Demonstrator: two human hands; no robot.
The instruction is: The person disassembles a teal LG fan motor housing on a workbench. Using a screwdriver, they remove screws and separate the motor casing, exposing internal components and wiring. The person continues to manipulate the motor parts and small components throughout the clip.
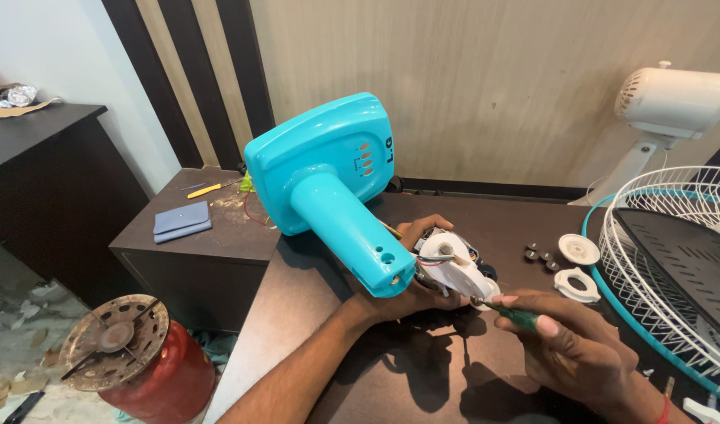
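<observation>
Two hands: both at work over the dark table, close together.
Right hand: nearest the camera, closed around a green screwdriver, tip at the white fan part.
Left hand: clamped on the white fan part, just behind the turquoise fan base.
Farther right: white rings, wire fan guard.
Far wall: white fan motor.
</observation>
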